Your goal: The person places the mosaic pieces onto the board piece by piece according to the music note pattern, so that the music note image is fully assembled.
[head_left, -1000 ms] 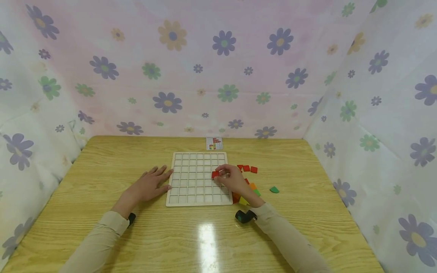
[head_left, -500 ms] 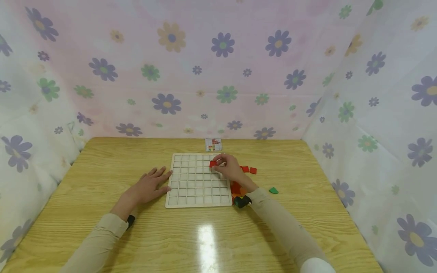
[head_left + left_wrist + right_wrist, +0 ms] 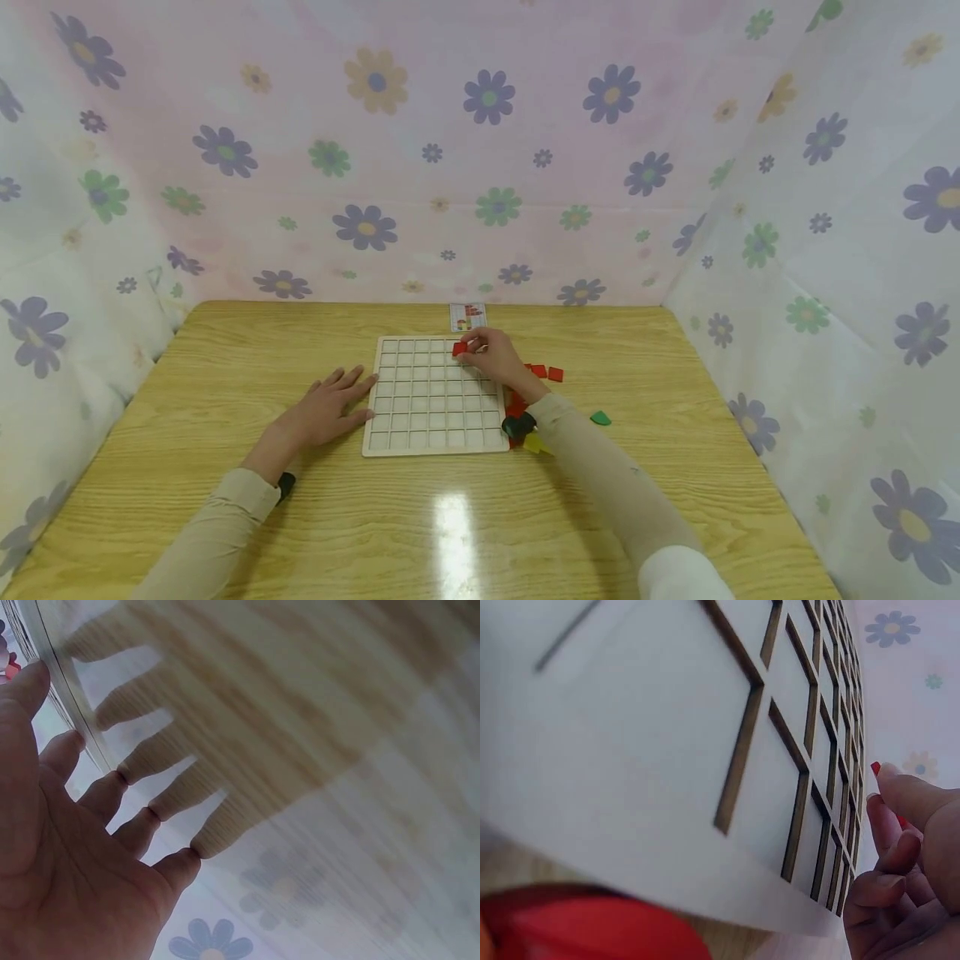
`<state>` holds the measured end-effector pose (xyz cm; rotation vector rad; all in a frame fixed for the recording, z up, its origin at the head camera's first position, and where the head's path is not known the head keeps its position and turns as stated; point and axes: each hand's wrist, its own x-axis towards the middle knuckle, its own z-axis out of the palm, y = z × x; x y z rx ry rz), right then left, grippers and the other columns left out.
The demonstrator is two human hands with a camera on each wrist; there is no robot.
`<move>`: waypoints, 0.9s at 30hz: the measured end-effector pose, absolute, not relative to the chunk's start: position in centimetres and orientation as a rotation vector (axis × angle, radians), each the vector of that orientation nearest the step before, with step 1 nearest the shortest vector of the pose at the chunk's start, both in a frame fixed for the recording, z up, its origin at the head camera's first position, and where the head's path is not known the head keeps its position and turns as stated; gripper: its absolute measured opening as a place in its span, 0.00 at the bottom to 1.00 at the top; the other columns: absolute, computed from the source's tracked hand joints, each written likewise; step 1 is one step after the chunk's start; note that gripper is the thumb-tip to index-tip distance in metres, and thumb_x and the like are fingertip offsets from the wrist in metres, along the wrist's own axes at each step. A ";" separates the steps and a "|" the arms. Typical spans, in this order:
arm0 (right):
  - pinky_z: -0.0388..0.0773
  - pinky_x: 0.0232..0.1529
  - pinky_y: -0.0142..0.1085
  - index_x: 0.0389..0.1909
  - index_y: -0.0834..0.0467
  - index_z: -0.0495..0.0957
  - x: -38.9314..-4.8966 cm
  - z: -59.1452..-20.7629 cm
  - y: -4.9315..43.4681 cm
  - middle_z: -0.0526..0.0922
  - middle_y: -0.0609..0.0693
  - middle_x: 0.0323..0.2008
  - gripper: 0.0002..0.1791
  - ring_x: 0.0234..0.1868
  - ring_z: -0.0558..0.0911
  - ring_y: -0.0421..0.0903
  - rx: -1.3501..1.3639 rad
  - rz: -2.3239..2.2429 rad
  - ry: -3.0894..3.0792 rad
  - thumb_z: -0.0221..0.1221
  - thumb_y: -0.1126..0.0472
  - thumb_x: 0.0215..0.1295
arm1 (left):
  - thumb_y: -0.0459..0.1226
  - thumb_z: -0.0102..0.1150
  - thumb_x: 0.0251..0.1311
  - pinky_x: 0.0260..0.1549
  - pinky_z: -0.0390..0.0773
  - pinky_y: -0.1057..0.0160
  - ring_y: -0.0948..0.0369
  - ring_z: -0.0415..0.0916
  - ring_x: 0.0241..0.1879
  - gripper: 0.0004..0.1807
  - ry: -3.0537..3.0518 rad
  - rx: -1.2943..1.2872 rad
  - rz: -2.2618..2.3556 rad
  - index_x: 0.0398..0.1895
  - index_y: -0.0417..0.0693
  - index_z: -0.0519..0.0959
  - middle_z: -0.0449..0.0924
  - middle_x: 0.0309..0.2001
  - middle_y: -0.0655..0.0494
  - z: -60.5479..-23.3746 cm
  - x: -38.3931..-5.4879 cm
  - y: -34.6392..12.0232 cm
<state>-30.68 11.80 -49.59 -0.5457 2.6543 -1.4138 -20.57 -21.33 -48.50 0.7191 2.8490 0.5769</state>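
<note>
A pale wooden grid board (image 3: 427,408) with square cells lies on the table. Between thumb and fingers my right hand (image 3: 493,357) pinches a red square tile (image 3: 460,349) over the board's far rows, right of its middle. Only slivers of that tile show past the fingers in the right wrist view, where the hand (image 3: 911,862) is at the right. My left hand (image 3: 326,410) rests spread on the table with its fingertips at the board's left edge; the left wrist view shows the same hand (image 3: 82,832) with fingers extended and nothing held.
A small printed card (image 3: 468,317) lies just beyond the board. Right of the board are red square tiles (image 3: 555,374), a yellow piece (image 3: 534,444) and a green piece (image 3: 601,417). My right sleeve partly covers the pile. Flowered cloth (image 3: 420,167) walls the table's back and sides.
My right hand has carried the red tile away from me and slightly left, from the board's middle rows to its far rows. The left hand stays at the left edge.
</note>
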 end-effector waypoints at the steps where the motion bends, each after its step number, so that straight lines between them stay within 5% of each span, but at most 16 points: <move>1: 0.77 0.35 0.34 0.51 0.62 0.82 -30.7 -49.5 11.7 0.85 0.57 0.40 0.14 0.40 0.83 0.49 -0.543 -1.411 2.653 0.67 0.63 0.67 | 0.51 0.54 0.75 0.65 0.52 0.23 0.29 0.48 0.75 0.35 2.849 0.720 0.577 0.79 0.46 0.61 0.54 0.78 0.34 -48.5 -20.6 -21.3; 7: 0.76 0.34 0.34 0.52 0.62 0.83 -31.1 -49.4 10.6 0.85 0.58 0.41 0.14 0.34 0.81 0.49 -0.531 -1.392 2.658 0.67 0.65 0.67 | 0.52 0.54 0.75 0.65 0.51 0.23 0.29 0.48 0.75 0.36 2.839 0.723 0.591 0.79 0.46 0.61 0.53 0.78 0.33 -48.6 -20.7 -21.3; 27: 0.81 0.47 0.43 0.53 0.66 0.82 -31.4 -48.7 8.3 0.83 0.60 0.42 0.15 0.43 0.82 0.54 -0.540 -1.392 2.660 0.66 0.66 0.68 | 0.50 0.54 0.75 0.65 0.50 0.22 0.28 0.47 0.75 0.36 2.830 0.709 0.577 0.79 0.44 0.60 0.52 0.78 0.32 -48.0 -20.4 -21.0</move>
